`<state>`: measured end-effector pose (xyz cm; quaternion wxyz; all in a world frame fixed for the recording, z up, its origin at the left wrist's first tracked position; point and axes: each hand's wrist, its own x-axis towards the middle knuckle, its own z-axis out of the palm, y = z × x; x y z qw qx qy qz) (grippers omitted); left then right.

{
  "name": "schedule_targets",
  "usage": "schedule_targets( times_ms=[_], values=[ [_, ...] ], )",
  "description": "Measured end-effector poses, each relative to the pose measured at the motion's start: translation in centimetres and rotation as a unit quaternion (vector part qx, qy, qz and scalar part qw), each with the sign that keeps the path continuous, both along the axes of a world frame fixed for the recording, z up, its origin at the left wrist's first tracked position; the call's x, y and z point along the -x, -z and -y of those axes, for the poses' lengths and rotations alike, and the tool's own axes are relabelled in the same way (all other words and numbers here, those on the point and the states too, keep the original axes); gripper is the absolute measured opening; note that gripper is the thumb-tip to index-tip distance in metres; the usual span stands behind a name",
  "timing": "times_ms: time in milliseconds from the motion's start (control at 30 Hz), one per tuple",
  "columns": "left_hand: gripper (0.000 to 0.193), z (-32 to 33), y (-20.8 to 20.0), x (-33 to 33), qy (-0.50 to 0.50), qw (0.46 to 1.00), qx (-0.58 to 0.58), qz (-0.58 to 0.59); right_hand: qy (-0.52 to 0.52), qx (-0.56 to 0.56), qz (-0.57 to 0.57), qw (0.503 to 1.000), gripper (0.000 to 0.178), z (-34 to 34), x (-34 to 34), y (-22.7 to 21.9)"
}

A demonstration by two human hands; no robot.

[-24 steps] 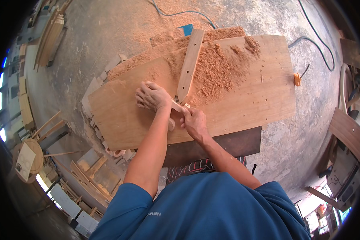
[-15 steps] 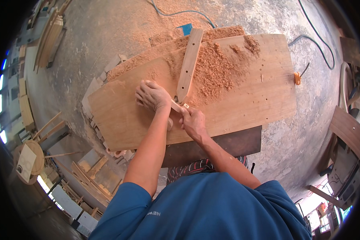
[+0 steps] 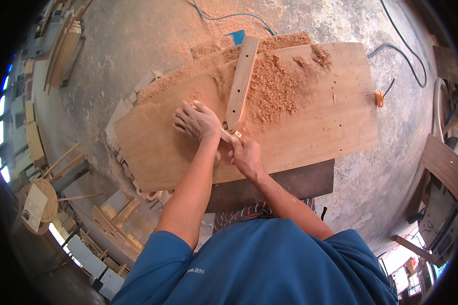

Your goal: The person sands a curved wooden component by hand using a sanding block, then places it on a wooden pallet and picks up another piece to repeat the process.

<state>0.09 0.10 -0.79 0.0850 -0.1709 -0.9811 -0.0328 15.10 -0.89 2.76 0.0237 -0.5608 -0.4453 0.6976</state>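
Observation:
A slim, light wooden piece [image 3: 228, 136] spans my two hands over a broad wooden worktop. My left hand [image 3: 194, 121] is closed over its left part, which the hand hides. Closed at its near right end is my right hand [image 3: 246, 156]. Just beyond the piece, the rounded tip of a wooden guide bar [image 3: 243, 76] with several dark holes points toward me. Small dark metal shows under that tip, too small to make out. A rounded pale end [image 3: 217, 157] shows beside my left forearm; I cannot tell whether it belongs to the same piece.
Reddish wood shavings [image 3: 275, 91] lie heaped right of the bar on the worktop [image 3: 336, 119]. A dark panel [image 3: 290, 181] juts from its near edge. Blue hoses [image 3: 234, 17] and a cable cross the floor. Stacked boards [image 3: 63, 48] and a round stool [image 3: 40, 206] stand left.
My left hand has shifted very slightly, its thumb standing up more over the wood. Both hands keep their hold, and the guide bar and shavings look unchanged.

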Motion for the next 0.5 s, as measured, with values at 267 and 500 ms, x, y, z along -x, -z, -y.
schedule_targets(
  times_ms=[267,500],
  values=[
    [0.034,0.4,0.8,0.4,0.03,0.997,-0.026,-0.067,0.014,-0.006,-0.006,1.0,0.035,0.6,0.1,0.3],
    [0.033,0.3,0.5,0.4,0.038,0.998,-0.026,-0.053,0.038,0.005,-0.006,0.999,0.036,0.7,0.5,-0.3]
  ],
)
